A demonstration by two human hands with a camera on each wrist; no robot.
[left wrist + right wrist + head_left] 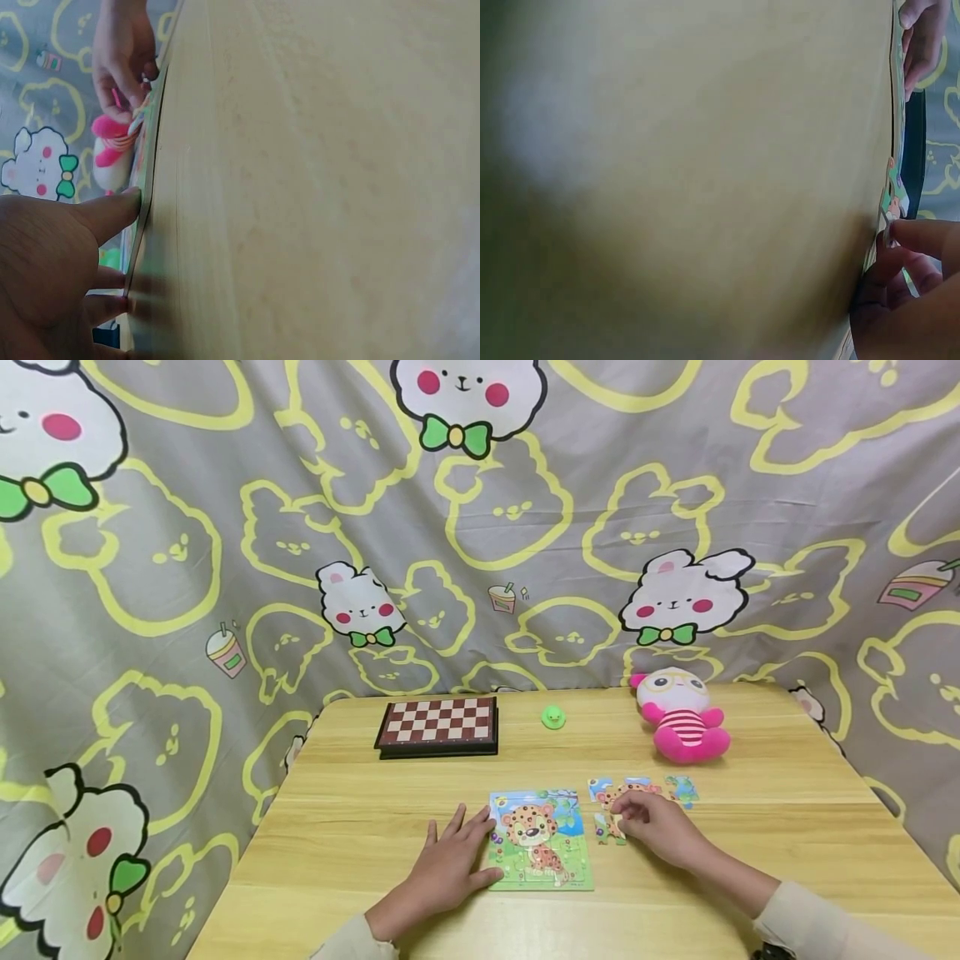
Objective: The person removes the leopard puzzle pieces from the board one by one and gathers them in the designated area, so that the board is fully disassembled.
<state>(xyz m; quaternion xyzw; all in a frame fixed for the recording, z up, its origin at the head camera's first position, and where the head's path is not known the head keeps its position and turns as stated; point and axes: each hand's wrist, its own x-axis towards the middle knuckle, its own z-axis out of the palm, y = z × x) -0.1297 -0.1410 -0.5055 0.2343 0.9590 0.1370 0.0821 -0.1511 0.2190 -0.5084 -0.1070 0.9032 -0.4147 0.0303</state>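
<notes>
The leopard puzzle board [542, 841] lies flat near the table's [360, 827] front edge, its picture nearly whole. The left hand [447, 870] rests flat-fingered on its left border; the right hand [654, 824] pinches a loose puzzle piece [609, 828] just beside its right edge. Bare wood spreads left and front.

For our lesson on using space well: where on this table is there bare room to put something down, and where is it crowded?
Bare wood lies left of the left hand, below the chessboard, and at the table right of the loose pieces. A strip between chessboard and puzzle board is free too. It is crowded around the right hand, the loose pieces and the plush toy.
</notes>
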